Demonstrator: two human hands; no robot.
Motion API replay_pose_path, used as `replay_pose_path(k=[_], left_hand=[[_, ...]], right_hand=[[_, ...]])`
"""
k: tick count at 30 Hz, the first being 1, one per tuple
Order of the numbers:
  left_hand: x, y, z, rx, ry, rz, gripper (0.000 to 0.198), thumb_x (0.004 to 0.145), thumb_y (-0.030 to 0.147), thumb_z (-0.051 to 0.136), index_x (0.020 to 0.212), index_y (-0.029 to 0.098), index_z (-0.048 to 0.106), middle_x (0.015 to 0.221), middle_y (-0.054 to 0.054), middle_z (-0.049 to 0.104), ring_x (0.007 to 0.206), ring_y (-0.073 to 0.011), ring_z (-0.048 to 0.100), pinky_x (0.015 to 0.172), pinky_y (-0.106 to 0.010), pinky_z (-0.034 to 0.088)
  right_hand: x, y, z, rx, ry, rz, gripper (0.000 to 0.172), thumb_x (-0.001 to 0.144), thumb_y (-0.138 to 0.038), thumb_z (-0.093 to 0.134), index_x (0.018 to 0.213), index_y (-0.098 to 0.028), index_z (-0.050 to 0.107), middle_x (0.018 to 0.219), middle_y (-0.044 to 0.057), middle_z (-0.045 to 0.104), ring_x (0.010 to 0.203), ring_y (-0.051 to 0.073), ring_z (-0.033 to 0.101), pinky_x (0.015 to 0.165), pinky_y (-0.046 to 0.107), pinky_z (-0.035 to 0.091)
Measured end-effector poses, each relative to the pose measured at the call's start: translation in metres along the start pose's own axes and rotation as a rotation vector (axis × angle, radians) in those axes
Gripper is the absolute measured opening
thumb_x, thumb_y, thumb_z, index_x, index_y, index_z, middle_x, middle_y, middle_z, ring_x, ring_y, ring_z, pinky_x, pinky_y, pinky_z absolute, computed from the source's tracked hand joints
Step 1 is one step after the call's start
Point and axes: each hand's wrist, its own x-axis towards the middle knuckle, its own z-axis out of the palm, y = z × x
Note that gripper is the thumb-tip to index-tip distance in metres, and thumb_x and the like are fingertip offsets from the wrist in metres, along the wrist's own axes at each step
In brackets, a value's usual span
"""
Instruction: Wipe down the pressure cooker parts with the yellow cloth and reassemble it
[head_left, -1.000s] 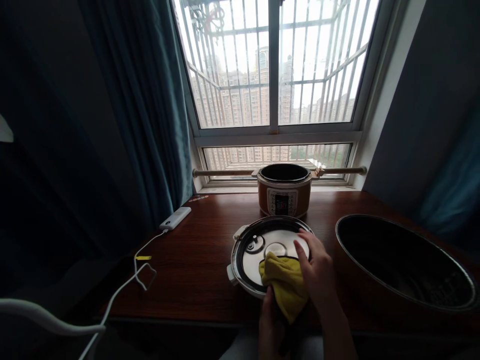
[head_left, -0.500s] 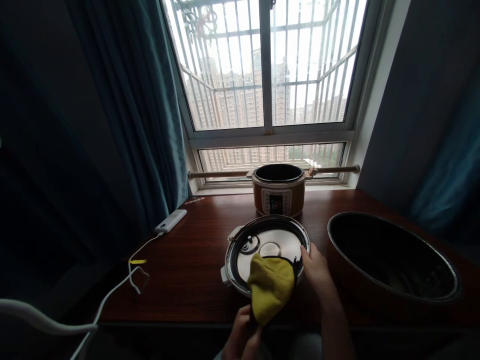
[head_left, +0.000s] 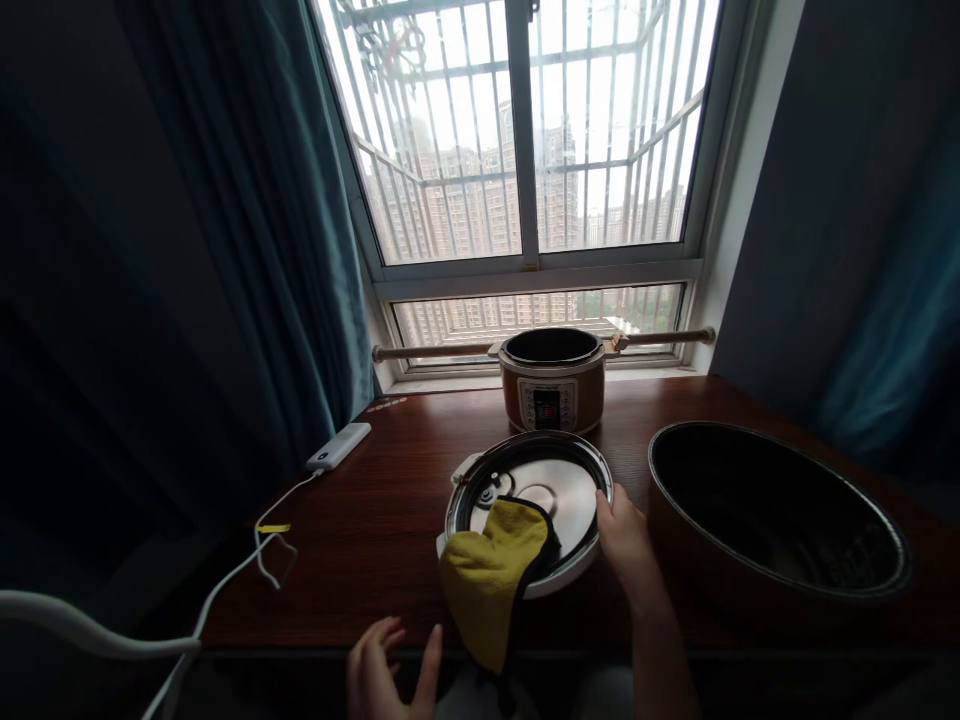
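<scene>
An upturned pressure cooker lid [head_left: 574,500] lies on the table, its shiny metal inner face and dark seal showing. My right hand [head_left: 626,535] grips the lid's right rim, thumb over the edge. A yellow cloth [head_left: 484,590] with a black border drapes over the lid's near left side and hangs past the table's front edge. My left hand [head_left: 394,665] is apart from the cloth, to its lower left, with thumb and fingers spread and nothing in them.
Behind the lid stands a brown electric pressure cooker [head_left: 553,390]. To the right is a large dark inner pot [head_left: 772,510]. A white power strip [head_left: 339,446] with a cable lies at left on the wooden table [head_left: 360,560]. Blue curtains [head_left: 300,250] flank the window.
My left hand has let go of the yellow cloth and moved left, its fingers opening. The cloth now lies further left over the lid's rim. My right hand still holds the lid.
</scene>
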Motion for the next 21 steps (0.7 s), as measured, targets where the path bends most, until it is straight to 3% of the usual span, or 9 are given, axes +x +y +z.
replay_pose_path(k=[2,5,7,10,16,21], left_hand=[[0.0,0.011,0.007,-0.018,-0.021,0.045,0.059,0.059,0.058,0.065,0.103,0.019,0.057,0.106,-0.011,0.055,0.088,-0.0281,0.059,0.071,-0.04,0.051],[-0.009,0.026,0.029,0.025,-0.158,0.214,0.047,0.079,0.05,0.049,0.119,0.026,0.055,0.127,-0.009,0.048,0.103,-0.0266,0.055,0.084,-0.042,0.048],[-0.017,0.032,0.044,0.146,-0.266,0.374,0.039,0.081,0.045,0.049,0.116,0.031,0.059,0.13,-0.005,0.049,0.109,-0.0275,0.051,0.093,-0.047,0.042],[-0.021,0.031,0.055,0.249,-0.336,0.494,0.028,0.078,0.043,0.055,0.101,0.031,0.068,0.116,-0.005,0.06,0.098,-0.0273,0.053,0.089,-0.05,0.043],[-0.001,0.012,0.041,0.112,-0.345,0.554,0.024,0.081,0.042,0.053,0.093,0.03,0.07,0.106,-0.004,0.065,0.096,-0.0227,0.056,0.084,-0.038,0.05],[0.028,0.003,0.027,0.178,-0.312,0.642,0.024,0.083,0.035,0.051,0.096,0.026,0.069,0.104,-0.003,0.066,0.096,-0.0199,0.06,0.084,-0.031,0.051]], right_hand=[[0.0,-0.001,0.0,-0.004,-0.014,0.017,0.028,0.087,-0.03,0.027,0.088,-0.016,0.052,0.085,0.015,0.065,0.078,0.021,0.062,0.063,0.025,0.042],[0.001,-0.001,0.001,0.007,-0.039,0.061,0.025,0.087,-0.029,0.029,0.09,-0.016,0.051,0.086,0.014,0.065,0.078,0.02,0.062,0.061,0.024,0.04],[0.004,0.001,0.002,0.016,-0.048,0.074,0.023,0.086,-0.027,0.03,0.09,-0.016,0.051,0.086,0.013,0.064,0.078,0.02,0.061,0.061,0.023,0.039],[0.007,0.004,0.001,0.059,-0.058,0.054,0.022,0.085,-0.024,0.031,0.092,-0.016,0.05,0.089,0.012,0.064,0.08,0.019,0.06,0.064,0.023,0.038],[0.008,0.005,0.001,0.089,-0.053,-0.001,0.023,0.084,-0.023,0.032,0.096,-0.016,0.051,0.088,0.01,0.064,0.08,0.018,0.059,0.065,0.022,0.037],[0.007,0.003,0.001,0.073,-0.053,-0.003,0.023,0.085,-0.023,0.031,0.094,-0.016,0.05,0.084,0.01,0.063,0.076,0.018,0.058,0.065,0.023,0.036]])
